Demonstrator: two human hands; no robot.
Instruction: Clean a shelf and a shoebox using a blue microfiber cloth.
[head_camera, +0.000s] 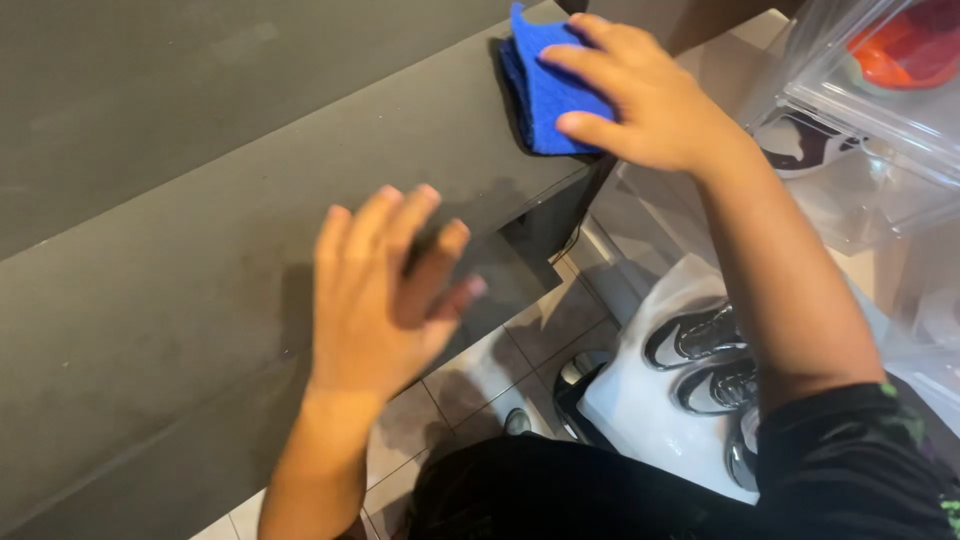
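Right hand (650, 95) lies flat on the blue cloth (545, 85), fingers spread and pressing it down at the far corner of the dark tabletop (200, 200); thumb runs along the cloth's near edge. Not pinching, palm down. Cloth looks folded (layers visible at its left edge) and sits right at the table's edge.

Left hand (385, 290) hovers open over the near edge of the tabletop, fingers loosely spread, slightly blurred, holding nothing. Can't tell if it touches the surface.

Around:
- clear plastic boxes (870, 110) stacked to the right of the cloth, just beside the right forearm; one holds something red-orange (905, 45), another a dark-and-white shoe (800, 140)
- below the right arm, pairs of grey-black sneakers (705, 355) on a white surface (640, 410)
- tiled floor (480, 375) visible between table edge and the person's dark clothing
- table surface dull, faintly smudged; nothing lies on it between the two hands

Right forearm crosses over the boxes and shoes, hiding part of them.
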